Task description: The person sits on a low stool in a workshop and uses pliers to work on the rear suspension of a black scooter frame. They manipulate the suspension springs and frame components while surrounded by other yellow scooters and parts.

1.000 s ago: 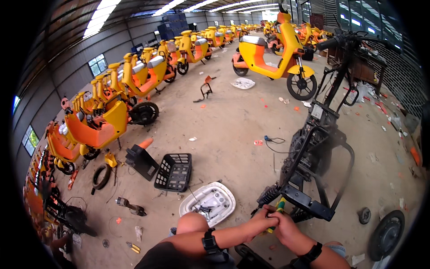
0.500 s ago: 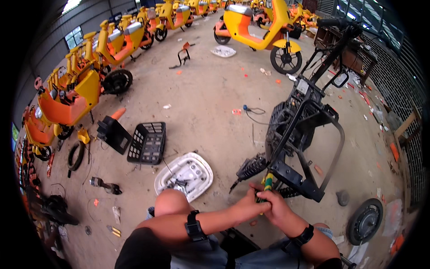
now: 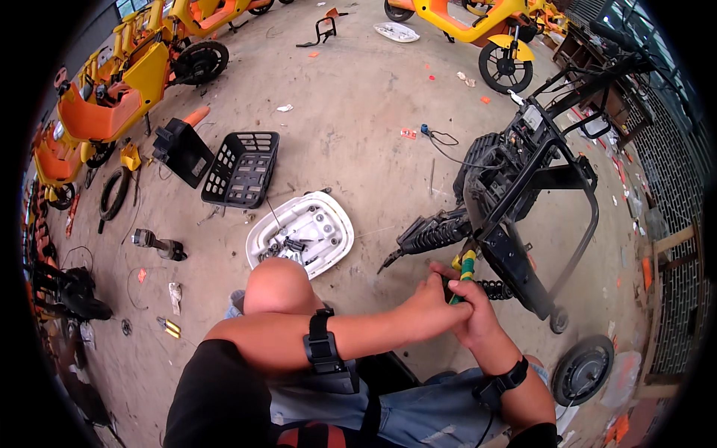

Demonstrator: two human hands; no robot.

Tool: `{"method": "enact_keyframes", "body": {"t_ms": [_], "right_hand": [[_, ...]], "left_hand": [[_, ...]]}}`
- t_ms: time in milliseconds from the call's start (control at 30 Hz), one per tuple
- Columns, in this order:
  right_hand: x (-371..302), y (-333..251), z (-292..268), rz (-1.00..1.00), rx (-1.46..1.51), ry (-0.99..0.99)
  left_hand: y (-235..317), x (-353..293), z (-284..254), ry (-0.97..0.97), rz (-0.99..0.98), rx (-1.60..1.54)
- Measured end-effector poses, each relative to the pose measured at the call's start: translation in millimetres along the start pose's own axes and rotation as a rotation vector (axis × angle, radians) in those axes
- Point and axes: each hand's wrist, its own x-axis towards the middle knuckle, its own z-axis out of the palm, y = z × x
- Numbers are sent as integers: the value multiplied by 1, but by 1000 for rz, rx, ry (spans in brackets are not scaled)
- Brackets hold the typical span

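Observation:
Both my hands are closed together around a tool with a green-and-yellow handle (image 3: 467,266), at the lower rear of a stripped black scooter frame (image 3: 515,270). My left hand (image 3: 427,310) crosses in from the left, and my right hand (image 3: 479,316) wraps the handle from the other side. The tool's working end is too hidden to make out. Close by are a black shock absorber (image 3: 439,233) and a coil spring (image 3: 496,290) on the frame. A white plastic tray-like cover (image 3: 340,237) holding loose metal parts lies left of my hands.
A black crate (image 3: 243,168) and a black box (image 3: 181,158) lie beyond the cover. To the left are a power tool (image 3: 158,244), a tire (image 3: 113,194) and yellow-handled pliers (image 3: 169,327). A wheel (image 3: 583,371) lies at right. Yellow scooters (image 3: 119,104) stand farther back.
The view has tilted downward, so the floor things sit higher in the picture. My hands remain closed around the handle by the frame.

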Motion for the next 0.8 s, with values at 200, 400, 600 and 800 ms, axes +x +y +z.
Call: {"method": "enact_keyframes", "body": {"t_ms": [200,400,600,800], "right_hand": [[-3,2,-2,-16,-35,-2],[-10,-3,-1,27,-37,-5],[-12,-6,-11,49,-32,-45],[-16,-6,-5,58,-43,-14]], "left_hand": [[-9,-5,8,67,95,91],[-18,2,10,2,48,92],[-19,-1,15,59,125,-59],[-18,-9,13,3,132,-89]]}}
